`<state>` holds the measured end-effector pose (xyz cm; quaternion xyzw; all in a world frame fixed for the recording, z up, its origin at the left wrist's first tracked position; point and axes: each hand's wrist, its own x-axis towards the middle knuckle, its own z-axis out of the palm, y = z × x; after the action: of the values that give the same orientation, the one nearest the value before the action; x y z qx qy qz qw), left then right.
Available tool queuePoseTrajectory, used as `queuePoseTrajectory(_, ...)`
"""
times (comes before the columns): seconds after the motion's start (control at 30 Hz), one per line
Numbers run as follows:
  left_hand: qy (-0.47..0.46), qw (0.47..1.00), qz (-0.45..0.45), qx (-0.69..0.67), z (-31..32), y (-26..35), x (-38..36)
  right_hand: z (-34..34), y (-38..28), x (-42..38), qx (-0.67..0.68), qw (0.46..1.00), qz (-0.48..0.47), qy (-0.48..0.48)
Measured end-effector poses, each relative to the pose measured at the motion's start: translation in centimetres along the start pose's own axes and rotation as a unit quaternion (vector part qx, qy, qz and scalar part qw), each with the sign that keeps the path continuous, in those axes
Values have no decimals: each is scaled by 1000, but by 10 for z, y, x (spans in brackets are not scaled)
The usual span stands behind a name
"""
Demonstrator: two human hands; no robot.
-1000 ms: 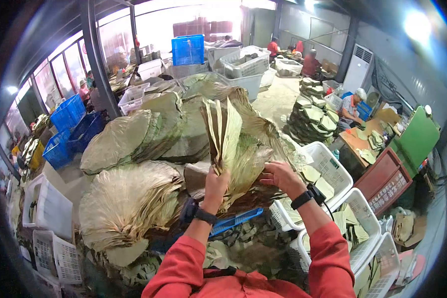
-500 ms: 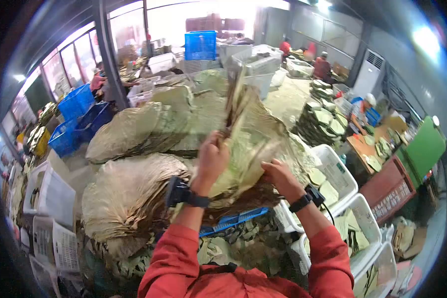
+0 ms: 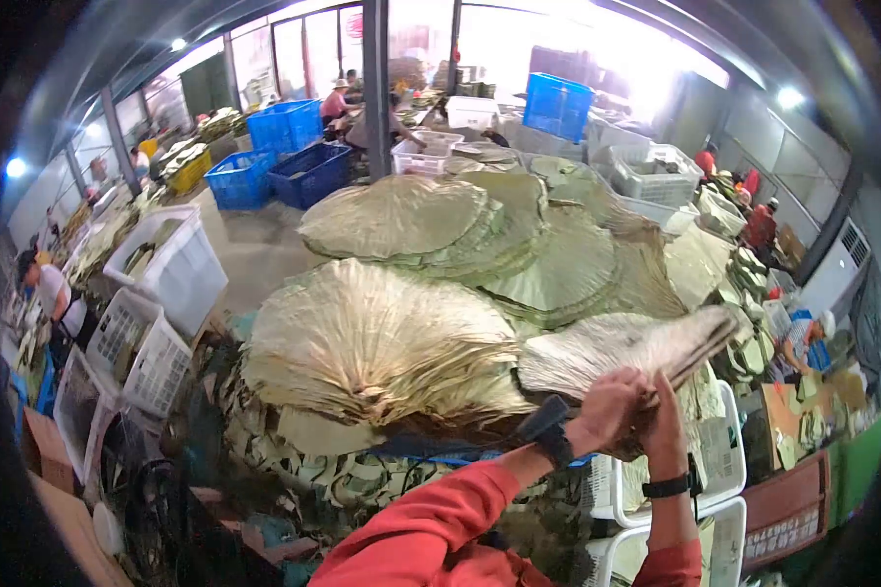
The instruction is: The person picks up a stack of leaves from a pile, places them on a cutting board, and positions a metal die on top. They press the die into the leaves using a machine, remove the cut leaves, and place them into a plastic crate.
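Observation:
A large dried lotus leaf (image 3: 622,347), apparently with several layers, fans out at the right front of the heap. My left hand (image 3: 609,409) is closed on its near edge. Beside it, nearly touching, my right hand (image 3: 664,421) grips the same edge with its fingers upright; its fingertips are partly hidden by the leaf. To the left lies a thick pale pile of dried leaves (image 3: 382,338), veins spreading from its near edge. Behind are more greenish leaf stacks (image 3: 401,217), overlapping each other.
White baskets (image 3: 734,460) stand at my right, close to my forearm. Cut leaf scraps (image 3: 362,479) lie below the heap, with a blue crate edge (image 3: 440,455) between. A grey post (image 3: 375,88), blue crates (image 3: 308,176) and several people working are farther back.
My view has swung left, and both hands have moved to the right of the heap and closer together. The leaf held upright before now lies lower, spread out flatter.

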<state>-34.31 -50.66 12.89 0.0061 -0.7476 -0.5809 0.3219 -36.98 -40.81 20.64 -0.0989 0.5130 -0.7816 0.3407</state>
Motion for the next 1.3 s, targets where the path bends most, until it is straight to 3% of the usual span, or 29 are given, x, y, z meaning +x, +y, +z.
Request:
queuePoseTrajectory(0.03, 1, 1000, 20, 22, 4, -9, -3, -3, 2, -1, 15, 1000, 13, -13)
queuePoseTrajectory(0.07, 22, 946, 138, 292, -2, 7, -9, -8, 6, -2, 29, 999, 29, -26)
queuePoseTrajectory(0.1, -22, 938, 85, 336, 1, 9, -10, -14, 12, -4, 9, 999, -3, -43)
queuePoseTrajectory(0.2, -78, 931, 70, 351, -5, 31, -11, -25, 11, -4, 43, 999, 10, 24)
queuePoseTrajectory(0.27, -75, 929, 87, 352, -5, 36, -14, -8, -8, -23, 19, 1000, -4, 3)
queuePoseTrajectory(0.3, -89, 931, 91, 341, -8, 41, -13, 16, -13, -45, -54, 995, -44, 64)
queuePoseTrajectory(0.33, -104, 933, 101, 329, -9, 45, -10, 7, -7, -43, -60, 994, -63, 67)
queuePoseTrajectory(0.47, -27, 940, 192, 279, -10, 66, -16, -49, 5, -31, -56, 989, -112, 74)
queuePoseTrajectory(0.5, 32, 927, 233, 293, -5, 79, -22, -53, -3, -39, -29, 993, -96, 63)
queuePoseTrajectory(0.53, -10, 941, 240, 239, -1, 94, -30, -57, -10, -46, -2, 996, -79, 51)
queuePoseTrajectory(0.57, -55, 951, 245, 182, 4, 109, -40, -68, -12, -47, 11, 985, -171, 25)
queuePoseTrajectory(0.6, -100, 956, 248, 123, 7, 116, -49, -80, -25, -53, 6, 984, -171, 48)
queuePoseTrajectory(0.63, -222, 953, 188, 89, 7, 116, -58, -91, -34, -62, -11, 978, -189, 83)
queuePoseTrajectory(0.73, -179, 971, -12, -155, 47, 94, -61, -123, -59, -83, 103, 965, -234, 52)
queuePoseTrajectory(0.77, -154, 937, -94, -300, 58, 97, -50, -98, -58, -102, 100, 967, -227, 60)
queuePoseTrajectory(0.8, -177, 860, -79, -472, 67, 100, -41, -86, -56, -115, 97, 968, -220, 67)
queuePoseTrajectory(0.83, -203, 818, -144, -518, 82, 87, -37, -117, -39, -119, -57, 962, -245, 103)
queuePoseTrajectory(0.87, -229, 769, -210, -559, 98, 74, -34, -137, -26, -124, -58, 963, -242, 103)
queuePoseTrajectory(0.9, -166, 748, -172, -619, 101, 99, -37, -156, -12, -129, -58, 964, -239, 103)
queuePoseTrajectory(0.93, -163, 810, -150, -543, 115, 85, -43, -158, -8, -141, 96, 968, -222, 71)
queuePoseTrajectory(0.97, -206, 859, -94, -460, 124, 71, -50, -168, -8, -155, 122, 962, -237, 52)
queuePoseTrajectory(1.03, -198, 948, 20, -250, 123, 93, -51, -177, -20, -184, -35, 941, -294, 165)
queuePoseTrajectory(1.07, -276, 901, -100, -319, 131, 90, -54, -181, -28, -199, -216, 890, -309, 256)
queuePoseTrajectory(1.1, -273, 907, 19, -319, 145, 94, -50, -185, -31, -217, -399, 800, -296, 335)
queuePoseTrajectory(1.13, -285, 935, 144, -157, 157, 93, -44, -189, -34, -233, -517, 713, -266, 393)
queuePoseTrajectory(1.17, -289, 814, -158, -479, 183, 93, -47, -191, -36, -246, -578, 652, -232, 433)
queuePoseTrajectory(1.23, -367, 800, -117, -460, 201, 105, -49, -199, -37, -275, -480, 692, -288, 455)
queuePoseTrajectory(1.27, -403, 724, -153, -539, 208, 117, -50, -170, -49, -293, -519, 661, -244, 485)
queuePoseTrajectory(1.3, -434, 640, -196, -603, 216, 130, -52, -162, -45, -307, -312, 759, -334, 464)
